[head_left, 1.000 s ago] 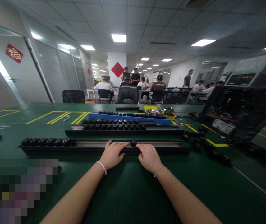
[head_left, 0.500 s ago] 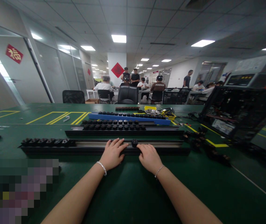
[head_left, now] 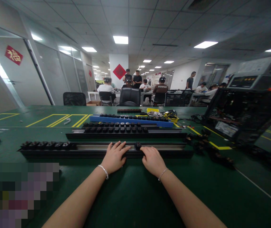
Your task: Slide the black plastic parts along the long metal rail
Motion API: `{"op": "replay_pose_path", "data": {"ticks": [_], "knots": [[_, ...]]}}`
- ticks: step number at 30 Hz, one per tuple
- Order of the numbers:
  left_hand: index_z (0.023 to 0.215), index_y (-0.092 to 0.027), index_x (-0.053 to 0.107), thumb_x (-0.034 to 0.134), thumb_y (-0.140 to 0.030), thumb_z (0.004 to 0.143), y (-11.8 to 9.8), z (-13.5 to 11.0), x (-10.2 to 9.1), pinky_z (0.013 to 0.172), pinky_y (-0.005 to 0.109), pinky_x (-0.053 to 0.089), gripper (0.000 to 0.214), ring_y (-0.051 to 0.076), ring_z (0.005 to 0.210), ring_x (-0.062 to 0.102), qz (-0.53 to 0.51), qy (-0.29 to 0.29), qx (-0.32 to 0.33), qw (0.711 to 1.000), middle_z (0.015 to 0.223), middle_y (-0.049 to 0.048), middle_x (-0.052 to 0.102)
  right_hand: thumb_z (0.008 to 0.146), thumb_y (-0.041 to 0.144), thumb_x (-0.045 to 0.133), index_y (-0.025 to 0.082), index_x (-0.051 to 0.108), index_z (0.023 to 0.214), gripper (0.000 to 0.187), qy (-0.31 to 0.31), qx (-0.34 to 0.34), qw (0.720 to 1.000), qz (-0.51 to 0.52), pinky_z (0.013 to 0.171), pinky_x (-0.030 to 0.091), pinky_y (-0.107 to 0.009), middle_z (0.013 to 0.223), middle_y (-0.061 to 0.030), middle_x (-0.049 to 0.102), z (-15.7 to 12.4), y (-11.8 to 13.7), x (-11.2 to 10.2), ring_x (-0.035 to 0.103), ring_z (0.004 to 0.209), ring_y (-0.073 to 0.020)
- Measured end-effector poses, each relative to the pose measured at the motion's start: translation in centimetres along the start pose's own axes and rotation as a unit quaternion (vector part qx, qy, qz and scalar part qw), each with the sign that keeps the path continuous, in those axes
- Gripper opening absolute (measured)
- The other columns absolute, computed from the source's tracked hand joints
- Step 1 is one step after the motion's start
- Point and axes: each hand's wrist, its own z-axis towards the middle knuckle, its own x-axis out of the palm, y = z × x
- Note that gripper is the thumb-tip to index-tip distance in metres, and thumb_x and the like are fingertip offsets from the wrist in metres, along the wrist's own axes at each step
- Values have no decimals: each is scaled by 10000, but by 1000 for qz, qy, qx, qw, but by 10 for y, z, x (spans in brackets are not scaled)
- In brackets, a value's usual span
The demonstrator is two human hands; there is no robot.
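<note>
A long black rail (head_left: 168, 148) lies across the green table in front of me, with a row of small black parts (head_left: 46, 145) seated at its left end. My left hand (head_left: 114, 156) rests flat on the rail's middle, fingers stretched out. My right hand (head_left: 152, 160) sits just to the right, fingers curled down onto the rail's front edge. One small black part (head_left: 138, 146) stands on the rail between the two hands, close to my right fingertips. Whether my right fingers grip anything is hidden.
Behind lie a second black rail (head_left: 126, 132) full of black parts and a blue rail (head_left: 130, 120). A metal bowl (head_left: 154, 114) and yellow tray stand farther back. An open black machine frame (head_left: 244, 114) stands at the right. Loose black parts (head_left: 211, 152) lie right of the rail. People sit at far tables.
My left fingers have spread a little further forward over the rail. My right hand has hardly shifted. The view has barely moved.
</note>
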Motion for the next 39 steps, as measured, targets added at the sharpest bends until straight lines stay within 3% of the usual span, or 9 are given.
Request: {"op": "replay_pose_path", "data": {"ticks": [23,39], "knots": [[1312,-360,450,546,-260,794,0,-1,1,1082,579,187,536,282,1327,341,11,-8,6,1000,1430,10,431,790,144,437,184,604,1052,314,-18,19,1000,5,994,312,-335,1088,-70,641,-1,-2,-3,542,1029,-192],[1311,-357,447,539,-268,801,2,-1,3,1078,587,194,526,283,1328,342,16,-15,11,1000,1434,9,427,880,288,409,187,622,939,243,-44,48,998,-13,901,345,-320,985,-68,663,0,-3,-3,566,929,-181]]}}
